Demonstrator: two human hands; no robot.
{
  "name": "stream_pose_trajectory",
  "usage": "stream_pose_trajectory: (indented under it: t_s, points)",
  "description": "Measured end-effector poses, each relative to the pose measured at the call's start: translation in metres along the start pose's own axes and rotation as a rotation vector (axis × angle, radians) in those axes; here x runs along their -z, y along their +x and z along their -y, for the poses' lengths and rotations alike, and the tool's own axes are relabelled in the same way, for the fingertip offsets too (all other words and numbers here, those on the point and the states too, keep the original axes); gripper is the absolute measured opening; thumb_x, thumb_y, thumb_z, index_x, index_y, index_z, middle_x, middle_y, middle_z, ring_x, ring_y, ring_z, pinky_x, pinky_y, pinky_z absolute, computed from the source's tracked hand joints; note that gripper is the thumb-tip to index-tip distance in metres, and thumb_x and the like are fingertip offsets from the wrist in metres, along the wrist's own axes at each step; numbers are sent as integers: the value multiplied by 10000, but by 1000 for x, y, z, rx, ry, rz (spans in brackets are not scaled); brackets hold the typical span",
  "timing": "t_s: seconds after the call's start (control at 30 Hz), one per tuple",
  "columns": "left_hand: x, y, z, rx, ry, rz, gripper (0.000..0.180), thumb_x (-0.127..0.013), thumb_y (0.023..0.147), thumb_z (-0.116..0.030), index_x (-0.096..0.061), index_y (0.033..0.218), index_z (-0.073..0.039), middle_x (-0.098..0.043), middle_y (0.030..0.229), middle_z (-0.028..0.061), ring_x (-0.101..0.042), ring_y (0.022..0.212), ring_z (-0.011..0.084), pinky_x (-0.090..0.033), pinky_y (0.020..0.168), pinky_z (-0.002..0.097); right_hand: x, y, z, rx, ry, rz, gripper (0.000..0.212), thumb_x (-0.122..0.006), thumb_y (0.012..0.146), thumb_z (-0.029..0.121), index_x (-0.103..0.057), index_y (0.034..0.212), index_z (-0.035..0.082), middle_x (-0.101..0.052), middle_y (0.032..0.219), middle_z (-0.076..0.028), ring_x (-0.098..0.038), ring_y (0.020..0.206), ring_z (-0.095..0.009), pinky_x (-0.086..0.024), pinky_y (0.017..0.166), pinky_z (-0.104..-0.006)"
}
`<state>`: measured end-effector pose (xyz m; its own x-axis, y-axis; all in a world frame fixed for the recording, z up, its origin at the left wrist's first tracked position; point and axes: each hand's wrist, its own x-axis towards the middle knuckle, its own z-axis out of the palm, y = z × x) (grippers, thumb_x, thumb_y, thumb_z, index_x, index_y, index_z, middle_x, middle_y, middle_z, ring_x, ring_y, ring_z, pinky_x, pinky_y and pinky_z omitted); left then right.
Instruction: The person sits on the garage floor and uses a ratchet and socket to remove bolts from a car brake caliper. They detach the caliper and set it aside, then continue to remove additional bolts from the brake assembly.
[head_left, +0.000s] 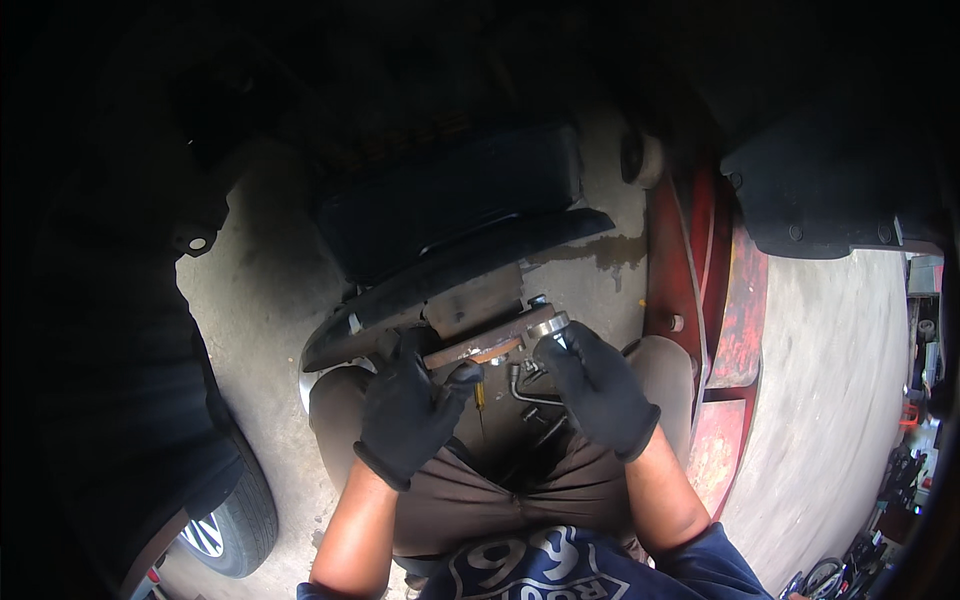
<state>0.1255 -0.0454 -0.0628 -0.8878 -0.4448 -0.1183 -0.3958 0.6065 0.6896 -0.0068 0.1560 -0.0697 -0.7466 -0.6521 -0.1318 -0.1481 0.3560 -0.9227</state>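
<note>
Both my hands wear black gloves and meet over my lap. My left hand [408,408] grips the left end of a flat, rusty metal bar [475,347], its thumb along the near edge. At the bar's right end, my right hand [597,388] has its fingers closed round a shiny round metal part [548,325]; whether this is fixed to the bar I cannot tell. Just beyond the bar is a brown box-like piece [475,300]. Below it, between my knees, are a screwdriver with a yellow handle [479,396] and a dark bent tool [516,384].
A long dark curved panel [400,310] lies beyond my hands, with a black block-shaped piece [450,195] behind it. Red metal lift parts [690,260] stand to the right. Dark vehicle bodywork hangs overhead; a wheel [235,525] is at lower left. Tools [905,470] line the far right.
</note>
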Motion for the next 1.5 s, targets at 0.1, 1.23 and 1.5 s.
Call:
stream_pose_trajectory:
  t_s: [0.1,1.23,1.5]
  points:
    - [-6,3,14,-1,-66,21,716,-769,950,-478,-537,1279,114,-685,796,226,-696,737,376,-546,693,449,-1,3,9,-41,-88,-26,217,-589,1049,234,-605,999,24,-652,803,-167,-660,723,-368,-502,671,-454]
    - [-20,18,21,-140,45,-159,784,-817,770,-708,-723,1124,-15,-782,871,152,-777,799,316,-616,716,405,-55,25,-129,-470,-1278,903,477,-667,904,415,-744,1272,123,-713,1341,-147,-694,1231,-323,-509,1057,-477]
    - [-31,-18,39,191,-72,142,722,-728,925,-575,-585,1371,-25,-768,1020,190,-756,901,375,-592,800,461,-123,-37,-269,-538,-1334,686,329,-644,975,361,-794,1229,214,-754,1302,-51,-703,1236,-247,-539,985,-413]
